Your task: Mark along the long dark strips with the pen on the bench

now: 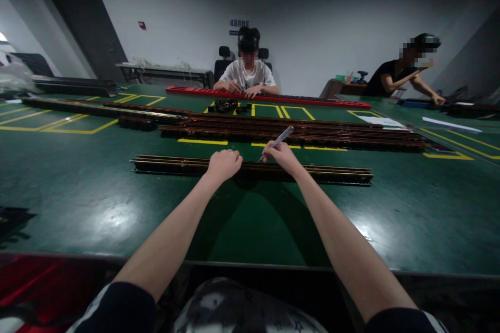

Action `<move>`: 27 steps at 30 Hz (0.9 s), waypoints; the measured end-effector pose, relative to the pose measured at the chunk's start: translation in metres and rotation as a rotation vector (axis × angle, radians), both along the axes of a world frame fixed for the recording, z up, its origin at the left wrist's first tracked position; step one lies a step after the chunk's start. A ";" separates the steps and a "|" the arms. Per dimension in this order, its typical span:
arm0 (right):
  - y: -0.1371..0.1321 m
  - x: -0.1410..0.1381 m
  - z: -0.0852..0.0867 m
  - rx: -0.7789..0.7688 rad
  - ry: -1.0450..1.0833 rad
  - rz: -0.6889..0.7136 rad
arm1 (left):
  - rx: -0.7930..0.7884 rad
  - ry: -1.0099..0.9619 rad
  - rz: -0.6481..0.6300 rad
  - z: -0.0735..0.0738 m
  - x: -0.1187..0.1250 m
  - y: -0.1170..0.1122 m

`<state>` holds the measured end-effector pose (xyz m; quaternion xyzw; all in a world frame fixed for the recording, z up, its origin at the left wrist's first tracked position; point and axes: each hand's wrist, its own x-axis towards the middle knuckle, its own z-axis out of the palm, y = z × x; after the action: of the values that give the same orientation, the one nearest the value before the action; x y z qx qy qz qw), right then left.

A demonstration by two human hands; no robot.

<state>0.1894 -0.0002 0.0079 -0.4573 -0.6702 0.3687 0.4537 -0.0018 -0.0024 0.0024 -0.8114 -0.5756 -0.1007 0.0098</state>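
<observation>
A long dark rail-like strip (336,173) lies across the green table in front of me. My left hand (224,163) is closed in a fist and rests on the strip near its middle; what it holds, if anything, is hidden. My right hand (279,156) pinches a clear-handled screwdriver (278,140), its tip pointing down at the strip just right of my left hand.
More long dark strips (297,132) are stacked farther back on the table (97,203), which has yellow marked boxes. A long red strip (269,97) lies before a seated person (247,74) opposite. Another person (406,74) works at the far right. Small dark parts (226,106) sit mid-table.
</observation>
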 end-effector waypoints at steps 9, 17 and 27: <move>0.010 0.005 -0.009 -0.027 0.109 -0.035 | 0.007 0.005 0.010 0.000 0.001 0.001; 0.011 0.010 -0.008 -0.047 0.171 -0.089 | -0.025 -0.023 0.003 -0.001 -0.001 0.001; 0.007 0.011 -0.007 -0.041 0.129 -0.047 | -0.032 -0.002 0.008 0.002 0.000 0.000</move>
<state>0.2007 0.0072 0.0006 -0.4574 -0.6211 0.4003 0.4948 -0.0022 -0.0027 0.0041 -0.8091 -0.5804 -0.0922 -0.0034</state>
